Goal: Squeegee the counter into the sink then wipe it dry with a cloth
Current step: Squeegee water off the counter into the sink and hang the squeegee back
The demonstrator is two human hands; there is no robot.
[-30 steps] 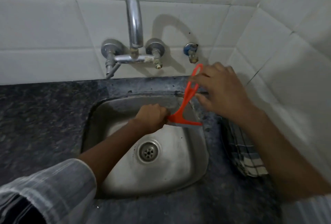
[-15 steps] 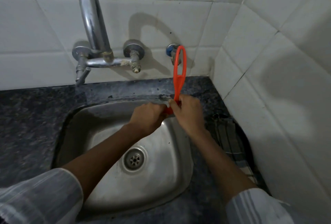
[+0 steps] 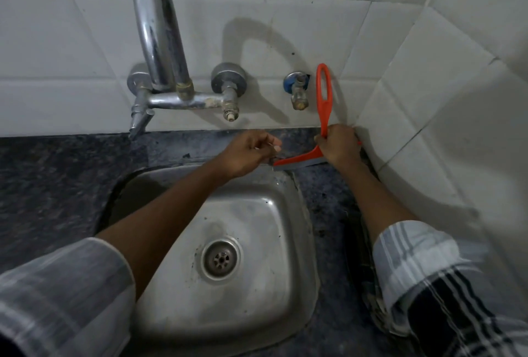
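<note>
Fingers (image 3: 328, 143) of right hand (image 3: 338, 145) wrap the orange squeegee (image 3: 300, 161), blade on desk (image 3: 177, 148) behind sink (image 3: 288, 242); left hand (image 3: 245, 153) loosely curled, prob. empty. Risk: tight corner, water missed.

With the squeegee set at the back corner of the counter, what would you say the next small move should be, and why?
Probably a short pull of the squeegee toward the sink. The right hand grips its handle, the blade lies on the counter strip behind the basin's back rim, and the left hand is beside the blade's end, seemingly off it.
</note>
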